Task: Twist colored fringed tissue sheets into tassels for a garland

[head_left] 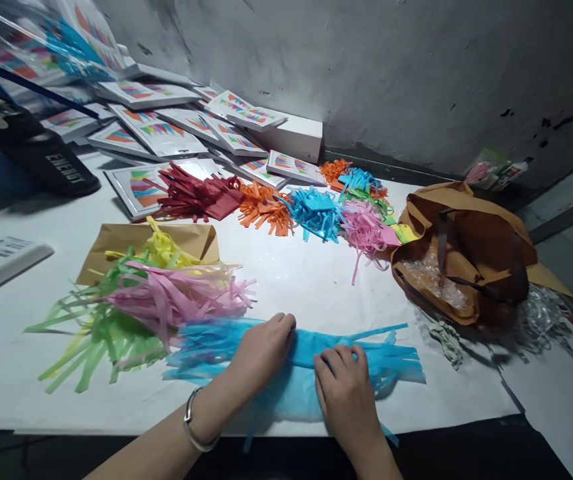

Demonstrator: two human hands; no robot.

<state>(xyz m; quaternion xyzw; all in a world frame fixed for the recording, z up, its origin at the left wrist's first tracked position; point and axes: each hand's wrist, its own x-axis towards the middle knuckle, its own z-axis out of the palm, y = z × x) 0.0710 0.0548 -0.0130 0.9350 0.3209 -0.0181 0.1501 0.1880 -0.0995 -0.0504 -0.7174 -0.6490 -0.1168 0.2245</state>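
Observation:
A blue tissue-paper tassel sheet (pixel 306 347) lies across the front of the white table, its fringed ends spread to both sides. My left hand (pixel 263 347), with a silver bangle at the wrist, is closed on the middle of its upper band. Just to the right, my right hand (pixel 346 383) has curled fingers gripping the same blue paper; the fingertips are partly hidden. Left of my hands lie a pink fringed tassel (pixel 181 297), a green one (pixel 116 343) and a yellow one (pixel 171 247), overlapping each other.
A brown paper envelope (pixel 111 247) lies under the yellow strips. Behind are a dark red tassel (pixel 196 193) and several other coloured bundles. Picture-covered packs (pixel 156 133) pile by the wall. A black bottle (pixel 41 153) is at left, an open brown bag (pixel 466 253) at right.

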